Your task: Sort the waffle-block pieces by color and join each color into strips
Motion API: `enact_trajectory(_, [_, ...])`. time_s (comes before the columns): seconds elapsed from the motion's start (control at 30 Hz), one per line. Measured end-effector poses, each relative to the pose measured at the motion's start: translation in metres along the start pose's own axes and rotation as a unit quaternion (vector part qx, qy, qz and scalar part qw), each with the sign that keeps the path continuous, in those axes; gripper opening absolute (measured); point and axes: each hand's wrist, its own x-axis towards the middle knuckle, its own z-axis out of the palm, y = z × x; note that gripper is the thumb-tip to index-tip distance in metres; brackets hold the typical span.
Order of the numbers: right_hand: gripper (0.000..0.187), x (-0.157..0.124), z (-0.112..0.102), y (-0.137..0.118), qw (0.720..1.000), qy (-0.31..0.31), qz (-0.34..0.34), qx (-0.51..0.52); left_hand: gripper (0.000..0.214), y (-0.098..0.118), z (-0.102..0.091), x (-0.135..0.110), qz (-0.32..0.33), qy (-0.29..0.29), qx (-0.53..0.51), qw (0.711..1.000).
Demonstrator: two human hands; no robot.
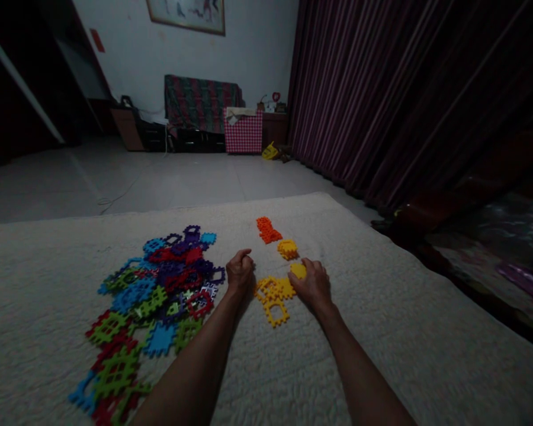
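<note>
My right hand (315,283) grips a yellow square building tile (298,271) with notched edges, thumb on its near left side. Just left of that hand lies a loose group of yellow tiles (270,289), some with cut-out windows; a yellow frame tile (276,322) is at its near end. My left hand (240,272) is curled into a loose fist beside the group, and nothing shows in its fingers. Beyond the right hand sits a small yellow stack (287,249). Farther off are several overlapping orange tiles (267,231).
A wide heap of mixed tiles (160,284), in blue, green, red and purple, spreads left of my left arm. Everything lies on a cream quilted cover (382,331). Past its far edge are a tiled floor (195,177), low furniture, and a purple curtain (359,89) on the right.
</note>
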Motion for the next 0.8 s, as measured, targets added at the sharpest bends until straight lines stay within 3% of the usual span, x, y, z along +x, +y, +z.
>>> enact_trajectory(0.2, [0.059, 0.0, 0.002, -0.001, 1.0, -0.005, 0.011, 0.005, 0.038, -0.004, -0.001, 0.0, 0.002, -0.003, -0.003, 1.0])
enact_trajectory(0.4, [0.05, 0.004, 0.014, 0.006, 1.0, 0.026, 0.001, 0.011, 0.037, -0.008, -0.001, 0.003, 0.003, -0.002, 0.006, 1.0])
enact_trajectory(0.63, [0.05, 0.003, 0.026, 0.014, 0.991, 0.087, -0.024, 0.098, 0.04, -0.004, 0.0, 0.002, -0.007, -0.004, 0.002, 1.0])
enact_trajectory(0.8, [0.059, 0.014, 0.025, 0.005, 0.979, 0.109, -0.01, 0.174, 0.04, -0.003, 0.001, 0.002, -0.016, -0.004, 0.001, 1.0])
